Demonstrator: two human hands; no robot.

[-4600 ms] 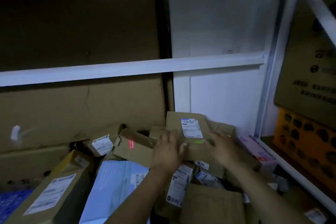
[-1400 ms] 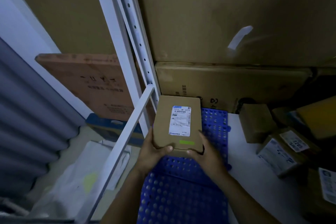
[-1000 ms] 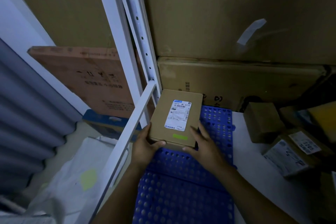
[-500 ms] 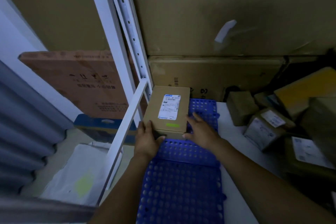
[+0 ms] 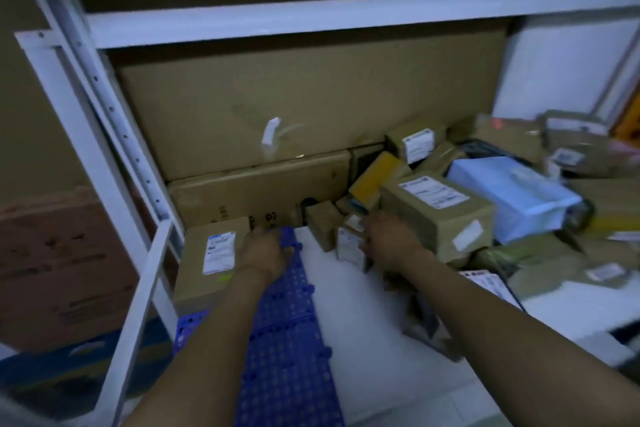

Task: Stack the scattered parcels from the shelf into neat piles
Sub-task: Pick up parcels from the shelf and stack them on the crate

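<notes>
Flat parcel (image 5: 211, 263) lies beside left hand (image 5: 265, 255)

I've got one feed only, head-mounted, wide-angle, tilted forward and down into the shelf bay (image 5: 360, 15). It's close in: both forearms enter from six o'clock, cardboard backing (image 5: 311, 104) fills twelve, and the frame is motion-blurred.

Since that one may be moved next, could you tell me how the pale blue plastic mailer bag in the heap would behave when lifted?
The pale blue plastic mailer bag looks soft and wrinkled, so it will probably sag rather than hold shape. Its glossy film may be slippery. It leans on brown cardboard parcels, so neighbours might shift.
</notes>
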